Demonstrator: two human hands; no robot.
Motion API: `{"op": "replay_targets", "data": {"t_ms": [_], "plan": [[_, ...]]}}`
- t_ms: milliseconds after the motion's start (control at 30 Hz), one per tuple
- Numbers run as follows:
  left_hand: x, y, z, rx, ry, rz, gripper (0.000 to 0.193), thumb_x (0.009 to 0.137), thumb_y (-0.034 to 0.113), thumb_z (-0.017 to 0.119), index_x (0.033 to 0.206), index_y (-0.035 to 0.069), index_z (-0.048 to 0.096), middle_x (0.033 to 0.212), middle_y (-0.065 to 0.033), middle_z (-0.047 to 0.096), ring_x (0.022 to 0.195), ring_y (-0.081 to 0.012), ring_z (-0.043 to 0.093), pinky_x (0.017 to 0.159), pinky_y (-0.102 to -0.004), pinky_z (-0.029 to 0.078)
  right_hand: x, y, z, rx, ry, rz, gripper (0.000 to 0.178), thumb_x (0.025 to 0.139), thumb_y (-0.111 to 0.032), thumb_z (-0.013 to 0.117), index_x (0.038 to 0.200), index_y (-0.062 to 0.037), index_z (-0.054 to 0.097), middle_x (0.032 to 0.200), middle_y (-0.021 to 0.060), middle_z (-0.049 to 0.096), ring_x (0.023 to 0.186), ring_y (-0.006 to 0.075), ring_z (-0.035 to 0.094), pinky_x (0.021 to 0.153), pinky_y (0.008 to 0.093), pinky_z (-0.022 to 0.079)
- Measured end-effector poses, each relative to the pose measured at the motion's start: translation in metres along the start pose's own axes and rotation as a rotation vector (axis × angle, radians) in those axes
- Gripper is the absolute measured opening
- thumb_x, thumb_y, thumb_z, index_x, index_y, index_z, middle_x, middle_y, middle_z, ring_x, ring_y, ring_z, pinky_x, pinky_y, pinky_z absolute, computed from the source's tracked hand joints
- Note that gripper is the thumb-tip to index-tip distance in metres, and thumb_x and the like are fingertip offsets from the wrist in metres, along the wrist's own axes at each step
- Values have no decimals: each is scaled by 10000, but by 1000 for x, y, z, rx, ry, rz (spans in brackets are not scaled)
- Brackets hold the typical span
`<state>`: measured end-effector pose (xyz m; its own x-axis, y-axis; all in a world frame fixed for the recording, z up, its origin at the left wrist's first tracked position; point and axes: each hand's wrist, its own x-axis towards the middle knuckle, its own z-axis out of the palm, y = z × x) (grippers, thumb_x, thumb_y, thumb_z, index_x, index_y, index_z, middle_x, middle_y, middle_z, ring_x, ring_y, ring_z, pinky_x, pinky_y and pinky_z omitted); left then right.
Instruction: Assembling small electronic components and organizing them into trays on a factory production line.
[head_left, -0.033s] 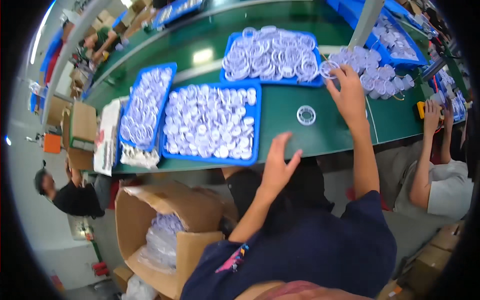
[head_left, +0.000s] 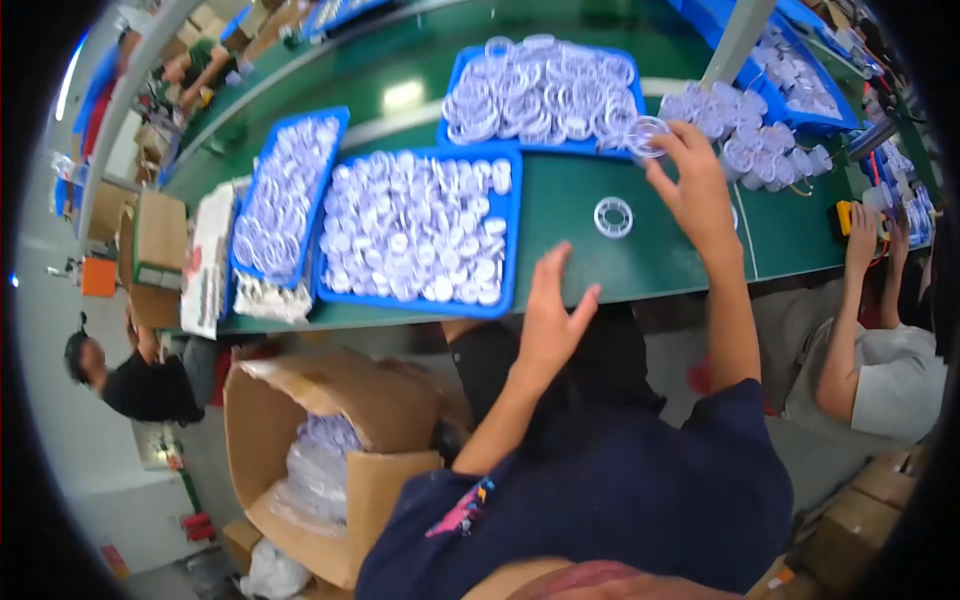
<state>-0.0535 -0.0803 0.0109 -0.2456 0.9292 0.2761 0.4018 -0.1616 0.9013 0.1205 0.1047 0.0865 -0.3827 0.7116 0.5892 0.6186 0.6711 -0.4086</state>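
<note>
My right hand (head_left: 690, 190) pinches a clear plastic ring (head_left: 648, 137) between thumb and fingers, at the near right corner of a blue tray (head_left: 585, 149) heaped with similar clear rings. A single white slotted ring (head_left: 613, 217) lies flat on the green table, between my hands. My left hand (head_left: 548, 320) hovers at the table's front edge, fingers apart and holding nothing. Left of it stands a blue tray (head_left: 512, 230) full of small white round caps. Part of another pale round piece (head_left: 735, 217) shows beside my right wrist.
Clear cup-like parts (head_left: 760, 150) are piled right of the ring tray, near a metal post (head_left: 738, 45). A narrower blue tray (head_left: 333, 150) leans at the left. Below the table sits an open carton (head_left: 390, 490). A co-worker's hands (head_left: 862, 235) are at the far right.
The ring in my right hand has shifted slightly left, over the ring tray's corner. The whole view has tilted a little, so the trays appear higher. My left hand stays open.
</note>
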Motion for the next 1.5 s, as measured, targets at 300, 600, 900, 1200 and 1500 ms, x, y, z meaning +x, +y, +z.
{"op": "replay_targets", "data": {"t_ms": [300, 600, 900, 1200, 1500], "plan": [[39, -29, 2, 89, -11, 146, 882, 880, 47, 756, 1582, -83, 238, 1432, -311, 499, 1260, -466, 569, 1026, -466, 501, -51, -50, 38, 608, -543, 21, 248, 878, -13, 646, 1124, 10, 650, 1266, 184, 654, 1130, 377, 661, 969, 425, 529], [28, -32, 11, 139, 50, 82, 884, 801, 38, 818, 1548, -56, 355, 1255, -255, 630, 1153, -427, 621, 983, -481, 500, -68, -73, 56, 533, -262, 105, 183, 900, -95, 732, 1054, -1, 704, 1133, 148, 683, 1007, 332, 677, 865, 399, 545], [27, -33, 7, 128, 59, 177, 916, 774, 136, 891, 1536, -29, 411, 1265, -205, 654, 1133, -387, 641, 958, -461, 503, -31, -47, 61, 685, -286, 496, 224, 988, -139, 677, 1027, 70, 747, 834, 120, 767, 757, 138, 735, 718, 296, 577], [30, -32, 1, 187, -27, 116, 702, 723, 164, 909, 1333, 24, 592, 1284, -221, 615, 1160, -420, 595, 980, -474, 478, -1, -85, 96, 242, -153, -264, 231, 879, -80, 709, 1108, -64, 735, 1070, 112, 715, 1084, 313, 629, 943, 428, 534], [32, -33, -10, 84, -197, 148, 804, 817, 228, 839, 1460, -36, 436, 1432, -274, 521, 1373, -461, 464, 1160, -498, 362, 19, -95, 134, 96, -667, -390, 145, 868, -114, 699, 992, -48, 735, 996, 110, 722, 1025, 324, 666, 899, 439, 549]]}}
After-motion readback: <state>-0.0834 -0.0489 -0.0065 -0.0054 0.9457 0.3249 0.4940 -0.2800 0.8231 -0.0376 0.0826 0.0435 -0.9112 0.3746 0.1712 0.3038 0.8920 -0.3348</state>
